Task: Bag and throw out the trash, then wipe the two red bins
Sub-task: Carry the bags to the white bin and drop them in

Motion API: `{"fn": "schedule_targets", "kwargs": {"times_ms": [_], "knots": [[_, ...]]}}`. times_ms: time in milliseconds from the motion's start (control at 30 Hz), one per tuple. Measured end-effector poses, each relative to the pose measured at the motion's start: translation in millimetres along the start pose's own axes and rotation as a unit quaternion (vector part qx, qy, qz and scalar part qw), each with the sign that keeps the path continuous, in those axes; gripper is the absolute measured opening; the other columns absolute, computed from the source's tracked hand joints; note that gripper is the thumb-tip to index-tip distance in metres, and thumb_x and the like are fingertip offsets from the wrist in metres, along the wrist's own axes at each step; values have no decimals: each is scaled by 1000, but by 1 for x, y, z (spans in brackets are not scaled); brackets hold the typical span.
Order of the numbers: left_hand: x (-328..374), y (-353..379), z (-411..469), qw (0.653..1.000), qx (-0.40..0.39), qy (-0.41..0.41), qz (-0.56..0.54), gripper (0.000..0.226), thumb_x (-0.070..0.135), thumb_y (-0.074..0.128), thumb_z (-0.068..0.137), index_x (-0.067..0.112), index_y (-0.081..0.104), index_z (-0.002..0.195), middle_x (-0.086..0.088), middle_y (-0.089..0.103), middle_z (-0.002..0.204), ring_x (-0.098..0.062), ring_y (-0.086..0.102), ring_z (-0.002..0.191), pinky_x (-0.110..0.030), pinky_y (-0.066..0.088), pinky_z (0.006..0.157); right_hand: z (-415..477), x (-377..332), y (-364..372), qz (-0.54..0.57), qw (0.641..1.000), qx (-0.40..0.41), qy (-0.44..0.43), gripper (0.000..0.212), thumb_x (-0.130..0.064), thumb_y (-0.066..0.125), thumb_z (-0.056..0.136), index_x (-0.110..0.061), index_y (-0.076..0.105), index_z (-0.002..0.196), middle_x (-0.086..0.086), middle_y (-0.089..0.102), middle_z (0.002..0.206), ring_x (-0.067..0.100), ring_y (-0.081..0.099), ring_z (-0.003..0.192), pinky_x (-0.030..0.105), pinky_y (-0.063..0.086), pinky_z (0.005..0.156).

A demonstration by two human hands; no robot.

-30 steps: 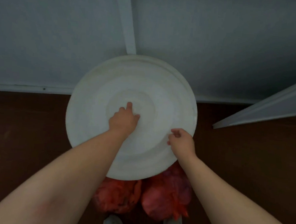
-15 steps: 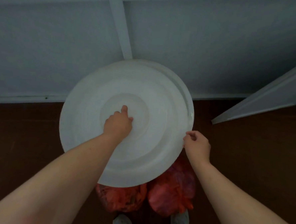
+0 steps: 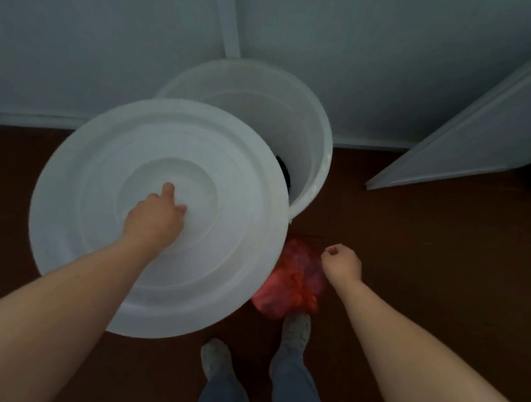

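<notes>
My left hand (image 3: 155,222) grips the middle of a large round white lid (image 3: 229,155) and holds it tilted, off to the left of a big white bin (image 3: 321,136). The bin's mouth is half uncovered, and something dark (image 3: 283,171) shows inside under the lid's edge. A tied red trash bag (image 3: 290,280) lies on the brown floor just in front of the bin, partly hidden by the lid. My right hand (image 3: 342,264) hovers over the bag's right side, fingers curled, holding nothing.
The bin stands against a grey wall (image 3: 111,51). An open grey door (image 3: 479,136) juts in at the right. My feet (image 3: 296,330) stand right behind the red bag. Dark brown floor (image 3: 440,273) stretches to the right.
The lid has come off the bin and moved left and toward me, uncovering the bin's right side. My right hand left the lid's edge and dropped back above the red bag.
</notes>
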State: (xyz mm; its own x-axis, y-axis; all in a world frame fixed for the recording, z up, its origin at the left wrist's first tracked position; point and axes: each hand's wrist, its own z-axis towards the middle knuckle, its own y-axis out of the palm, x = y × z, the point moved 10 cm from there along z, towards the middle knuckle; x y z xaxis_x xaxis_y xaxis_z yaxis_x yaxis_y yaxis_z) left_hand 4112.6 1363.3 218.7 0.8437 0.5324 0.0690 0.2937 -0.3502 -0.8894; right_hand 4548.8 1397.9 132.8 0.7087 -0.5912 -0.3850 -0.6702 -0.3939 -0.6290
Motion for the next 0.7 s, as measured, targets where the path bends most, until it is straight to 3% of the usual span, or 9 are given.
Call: {"fn": "schedule_targets", "kwargs": {"times_ms": [167,333,467,700], "knots": [[-58,12,-63,999,6,-46,-13,40,40,47,101,11,33,124,-31,56,109,-51,59,100,-53,48,85,-45,31,42,-21,999,-48,8,19,-23,58,92,-19,72,104,8,72,107,25,64,93,22,40,76],[-105,31,-117,997,-1,-80,-23,38,38,49,100,9,35,122,-33,57,107,-51,59,100,-52,47,85,-85,51,57,-39,998,-45,1,13,-23,58,92,-21,69,99,9,71,110,23,59,88,22,39,76],[-134,58,-156,994,-6,-99,-42,39,38,50,100,9,35,121,-34,57,104,-52,60,98,-52,48,84,-102,71,64,-55,998,-39,3,7,-23,58,93,-24,65,91,10,71,108,29,65,99,25,42,78],[-168,133,-197,988,-24,-141,-64,36,35,51,100,6,36,116,-35,60,96,-52,62,91,-51,50,78,-83,100,97,-94,994,-57,-1,7,-26,57,96,-24,63,95,4,64,96,19,55,78,25,41,74]]}}
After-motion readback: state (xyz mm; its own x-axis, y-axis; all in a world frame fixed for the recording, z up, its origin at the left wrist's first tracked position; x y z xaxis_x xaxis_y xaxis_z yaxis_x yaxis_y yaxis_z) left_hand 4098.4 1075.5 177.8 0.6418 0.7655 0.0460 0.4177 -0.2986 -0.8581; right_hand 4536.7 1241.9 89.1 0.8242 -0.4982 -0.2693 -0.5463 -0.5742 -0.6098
